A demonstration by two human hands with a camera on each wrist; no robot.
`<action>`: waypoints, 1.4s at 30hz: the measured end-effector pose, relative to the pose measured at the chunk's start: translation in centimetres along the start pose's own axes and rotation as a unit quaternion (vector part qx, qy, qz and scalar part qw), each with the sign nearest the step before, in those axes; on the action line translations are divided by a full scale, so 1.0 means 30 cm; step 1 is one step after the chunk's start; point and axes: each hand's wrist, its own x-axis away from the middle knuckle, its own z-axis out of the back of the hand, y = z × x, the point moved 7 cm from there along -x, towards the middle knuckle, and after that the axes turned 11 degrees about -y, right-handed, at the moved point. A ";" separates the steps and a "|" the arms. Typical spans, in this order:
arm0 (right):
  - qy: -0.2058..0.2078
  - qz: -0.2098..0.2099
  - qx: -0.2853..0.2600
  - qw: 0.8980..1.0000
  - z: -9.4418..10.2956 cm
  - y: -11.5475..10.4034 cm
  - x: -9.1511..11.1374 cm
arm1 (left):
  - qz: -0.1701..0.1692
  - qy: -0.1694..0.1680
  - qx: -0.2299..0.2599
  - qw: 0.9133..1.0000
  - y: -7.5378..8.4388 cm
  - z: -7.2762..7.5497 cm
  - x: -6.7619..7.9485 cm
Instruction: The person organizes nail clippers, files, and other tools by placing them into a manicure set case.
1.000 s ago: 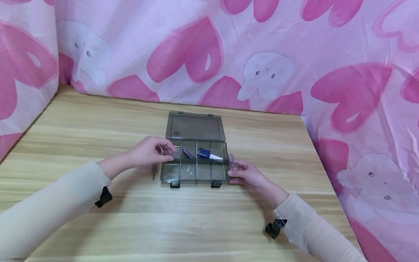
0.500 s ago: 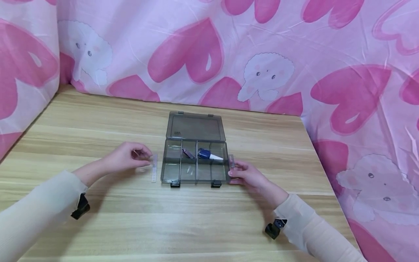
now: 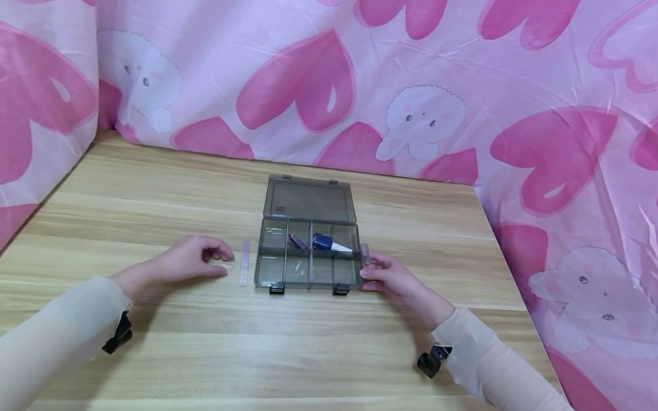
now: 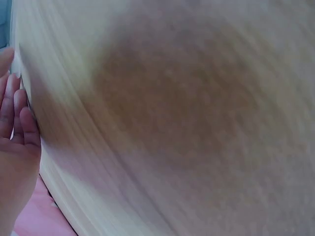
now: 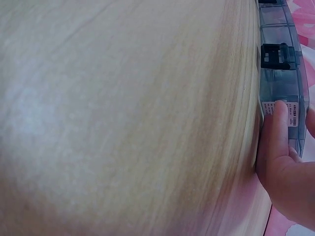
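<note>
On the table stands a smoky see-through storage box, its hinged lid laid back open. A dark blue bottle with a white tapered cap and a small purple piece lie in its back compartments. A clear strip like a divider lies left of the box. Left of that strip, my left hand seems to pinch another faint clear piece between thumb and forefinger. My right hand presses its fingers against the box's right side, by a small clear strip.
Two black latches hang from the box's front edge. A label with a barcode shows on its side in the right wrist view. The wood-patterned table meets a pink heart-printed cloth at the back and sides.
My left hand has gone from over the box's left back compartment to the table at the left, uncovering the clear strip there. My right hand stays at the box's side.
</note>
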 end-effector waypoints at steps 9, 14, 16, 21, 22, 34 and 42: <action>-0.009 0.011 -0.011 1.000 -0.002 0.000 -0.001 | -0.017 0.003 -0.006 1.000 0.007 0.000 -0.007; -0.010 0.013 -0.010 1.000 -0.002 0.001 -0.002 | -0.016 0.003 -0.007 1.000 0.005 0.002 -0.005; -0.007 0.011 -0.008 1.000 -0.002 0.002 -0.003 | -0.012 0.003 -0.004 1.000 0.004 0.002 -0.005; -0.003 0.001 -0.003 1.000 -0.001 0.002 -0.002 | 0.003 -0.004 0.012 1.000 0.012 0.006 -0.006; -0.002 -0.001 -0.001 1.000 -0.001 0.002 -0.001 | 0.005 -0.006 0.015 1.000 0.016 0.008 -0.007; 0.001 -0.007 -0.002 1.000 0.002 0.000 0.000 | -0.029 0.003 0.026 0.999 0.091 0.038 -0.028; 0.001 -0.007 -0.002 1.000 0.001 0.000 0.001 | -0.041 0.011 0.019 0.999 0.135 0.047 -0.044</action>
